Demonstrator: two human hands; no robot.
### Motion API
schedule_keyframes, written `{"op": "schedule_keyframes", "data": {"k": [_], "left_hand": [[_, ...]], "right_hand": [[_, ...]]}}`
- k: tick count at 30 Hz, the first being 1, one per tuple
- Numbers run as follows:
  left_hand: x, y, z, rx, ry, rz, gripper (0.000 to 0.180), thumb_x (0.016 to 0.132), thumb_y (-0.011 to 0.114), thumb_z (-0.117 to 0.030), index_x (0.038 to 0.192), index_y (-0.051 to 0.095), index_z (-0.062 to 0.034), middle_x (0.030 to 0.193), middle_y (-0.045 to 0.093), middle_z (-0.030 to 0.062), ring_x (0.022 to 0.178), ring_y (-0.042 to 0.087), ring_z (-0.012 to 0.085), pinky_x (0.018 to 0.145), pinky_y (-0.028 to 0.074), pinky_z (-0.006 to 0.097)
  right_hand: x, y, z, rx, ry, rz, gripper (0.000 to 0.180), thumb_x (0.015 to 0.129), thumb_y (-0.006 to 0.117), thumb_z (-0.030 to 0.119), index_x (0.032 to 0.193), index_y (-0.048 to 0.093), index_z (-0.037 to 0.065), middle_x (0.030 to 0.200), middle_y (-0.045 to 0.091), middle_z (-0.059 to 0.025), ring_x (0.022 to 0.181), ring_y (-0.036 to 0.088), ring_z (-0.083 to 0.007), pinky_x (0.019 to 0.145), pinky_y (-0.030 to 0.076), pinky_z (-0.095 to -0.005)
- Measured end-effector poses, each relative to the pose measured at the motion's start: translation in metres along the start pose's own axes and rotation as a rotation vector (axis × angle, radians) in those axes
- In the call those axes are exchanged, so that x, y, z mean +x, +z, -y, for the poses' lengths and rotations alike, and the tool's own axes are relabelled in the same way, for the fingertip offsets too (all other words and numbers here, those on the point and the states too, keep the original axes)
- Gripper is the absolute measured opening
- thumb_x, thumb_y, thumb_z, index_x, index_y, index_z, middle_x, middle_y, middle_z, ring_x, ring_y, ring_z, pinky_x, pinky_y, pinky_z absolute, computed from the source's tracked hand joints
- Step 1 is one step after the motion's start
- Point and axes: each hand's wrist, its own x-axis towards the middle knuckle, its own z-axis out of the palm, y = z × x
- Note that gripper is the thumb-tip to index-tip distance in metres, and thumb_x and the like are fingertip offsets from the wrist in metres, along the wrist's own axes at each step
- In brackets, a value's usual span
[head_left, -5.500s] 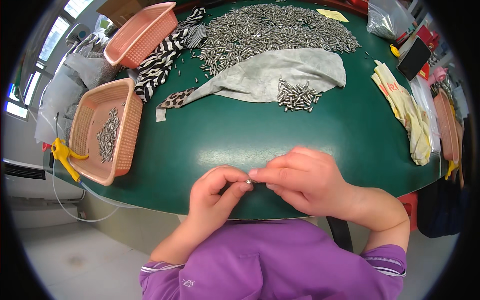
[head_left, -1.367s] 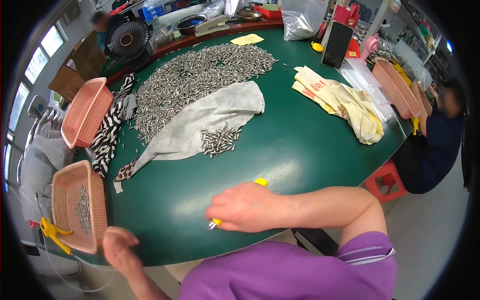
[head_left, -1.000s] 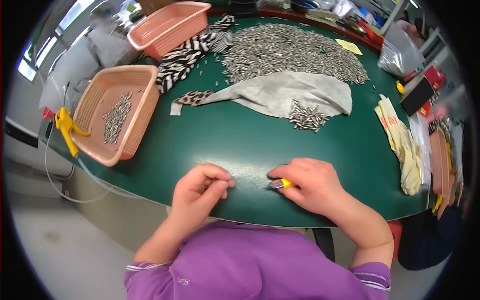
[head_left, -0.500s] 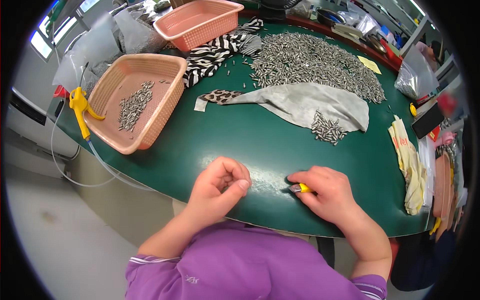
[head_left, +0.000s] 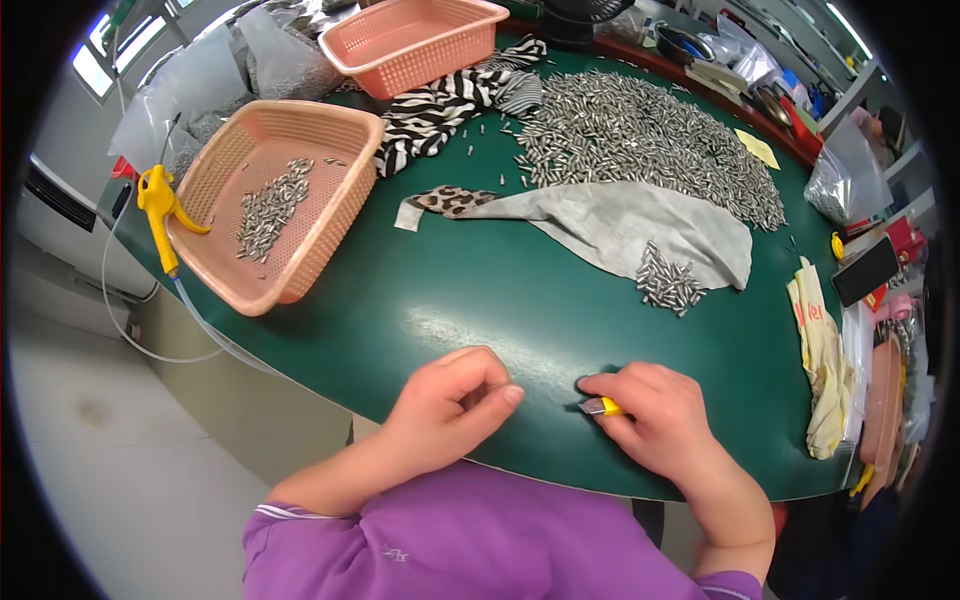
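Lower centre of the frame: left hand (head_left: pixel 450 405) curled loosely on the green table (head_left: pixel 470 300), fingers together, anything inside impossible to tell. Just right of it, right hand (head_left: pixel 655 415) clamped on a small yellow tool (head_left: pixel 603 406) with a metal tip, resting on the table. Upper left: pink basket (head_left: pixel 290 200) holding metal pins; big pin heap (head_left: pixel 640 135) at upper right

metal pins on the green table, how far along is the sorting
Done: a small batch of metal pins lies in the near pink basket. In hand: the right hand holds a small yellow tool at the table edge; the left hand is curled beside it, its contents hidden. Left: the big heap of pins and a small cluster on the grey cloth, so most remains.
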Motion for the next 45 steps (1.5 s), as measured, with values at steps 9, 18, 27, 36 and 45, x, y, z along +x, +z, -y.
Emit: {"op": "schedule_keyframes", "data": {"k": [9,18,27,36,45], "left_hand": [[0.005,0.007,0.001,-0.210,-0.003,0.069,0.004,0.098,0.050,-0.004,0.095,0.053,-0.0029,0.095,0.059,0.0079,0.075,0.053,0.0088,0.067,0.045,0.022],[0.006,0.035,-0.010,-0.365,-0.100,0.142,0.010,0.094,0.051,0.003,0.102,0.052,-0.0028,0.099,0.059,0.0082,0.080,0.055,0.0082,0.071,0.049,0.022],[0.005,0.042,-0.007,-0.417,-0.080,0.157,0.011,0.094,0.052,0.000,0.105,0.054,-0.0010,0.098,0.062,0.0057,0.082,0.057,0.0077,0.073,0.049,0.023],[0.004,0.042,-0.006,-0.443,-0.107,0.140,0.010,0.093,0.053,0.001,0.103,0.054,-0.0016,0.095,0.061,0.0040,0.080,0.057,0.0059,0.072,0.047,0.021],[0.005,0.042,-0.004,-0.403,-0.118,0.136,0.008,0.092,0.055,0.001,0.100,0.055,-0.0019,0.093,0.060,0.0016,0.080,0.056,0.0039,0.069,0.046,0.020]], "right_hand": [[-0.004,-0.004,-0.005,0.020,-0.031,-0.076,0.030,0.070,0.075,0.011,0.099,0.067,0.014,0.076,0.056,-0.0025,0.069,0.060,-0.0223,0.058,0.048,-0.0350],[-0.007,-0.009,0.001,0.170,-0.135,-0.218,0.034,0.079,0.069,0.014,0.112,0.065,0.009,0.086,0.060,-0.0056,0.073,0.060,-0.0237,0.062,0.049,-0.0357],[-0.010,-0.007,0.001,0.179,-0.190,-0.240,0.026,0.077,0.069,0.009,0.103,0.066,0.009,0.081,0.063,-0.0041,0.069,0.061,-0.0224,0.059,0.048,-0.0333],[-0.008,-0.004,0.000,0.173,-0.189,-0.231,0.019,0.078,0.069,0.013,0.096,0.063,0.011,0.082,0.062,-0.0028,0.071,0.061,-0.0219,0.059,0.048,-0.0336],[-0.007,-0.002,0.000,0.184,-0.192,-0.225,0.018,0.078,0.070,0.013,0.095,0.064,0.012,0.083,0.063,-0.0025,0.073,0.062,-0.0216,0.061,0.048,-0.0332]]}}
